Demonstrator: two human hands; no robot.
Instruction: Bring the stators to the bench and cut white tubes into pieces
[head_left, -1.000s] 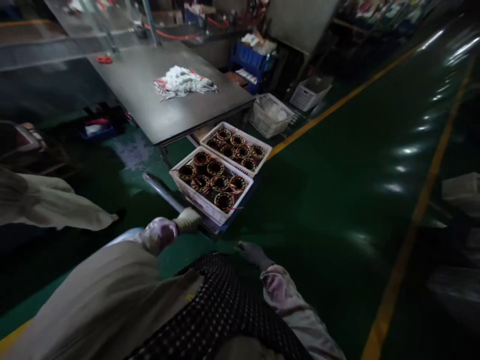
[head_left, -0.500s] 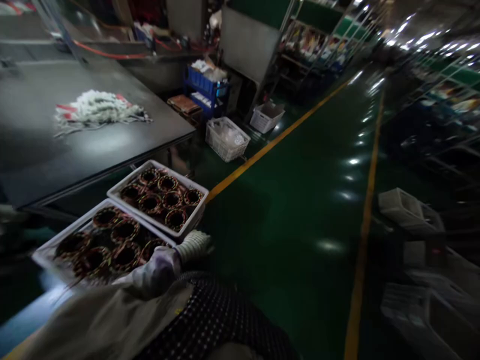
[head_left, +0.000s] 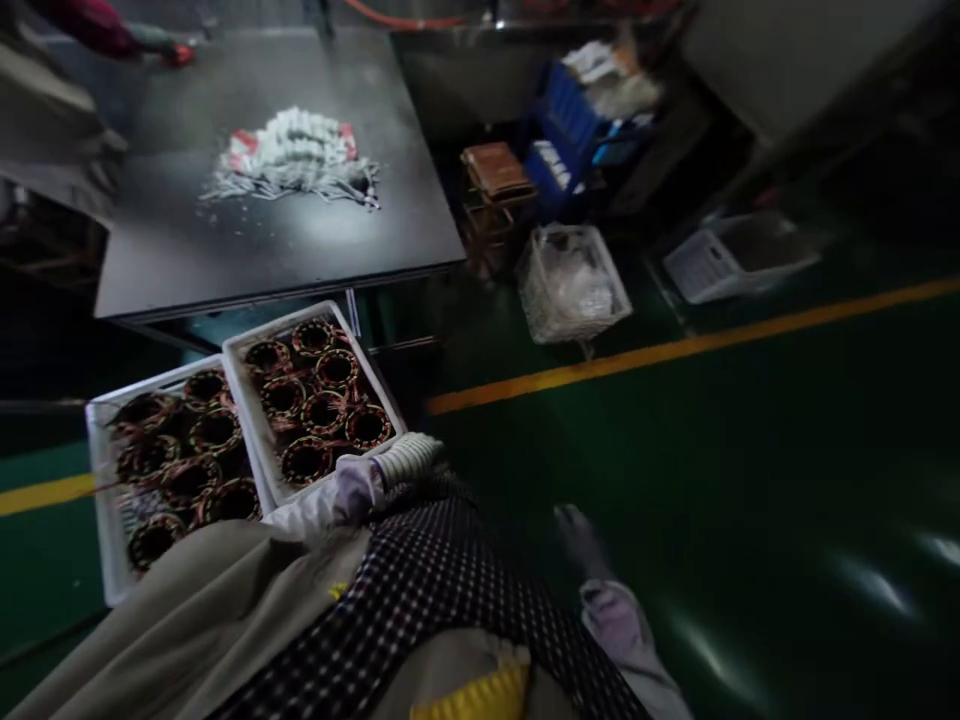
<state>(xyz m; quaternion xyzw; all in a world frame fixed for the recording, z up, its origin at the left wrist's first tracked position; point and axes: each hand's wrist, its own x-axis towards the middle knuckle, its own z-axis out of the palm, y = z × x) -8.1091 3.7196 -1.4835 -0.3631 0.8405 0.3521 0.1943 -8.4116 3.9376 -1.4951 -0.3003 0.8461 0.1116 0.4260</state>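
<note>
Far left on my feed, the left crate (head_left: 112,560) shows seven coils (head_left: 191,462). Half a second ago the left forearm was across it; now that's cleared, though clothing cuts off the near corner. Up top a co-worker's sleeve (head_left: 94,22) has come into frame, face cut off, glove by one blurry red thing (head_left: 178,55). One white pile (head_left: 296,150) sits on the surface (head_left: 247,250), pieces too jumbled to count. The right crate (head_left: 277,322) butts up against the left one, just in front of the surface, also seven coils. My left hand (head_left: 421,452) is at its near right corner, fingers hidden, so can't tell if it's gripping. Then one stool (head_left: 499,170), one blue rack (head_left: 570,115) and one basket (head_left: 574,285) with a clear bag. My right hand (head_left: 583,540), out of view half a second ago, is back over the floor, too blurred to tell if it's loose or curled. Last, one bin (head_left: 705,268), fading into the dark.
</note>
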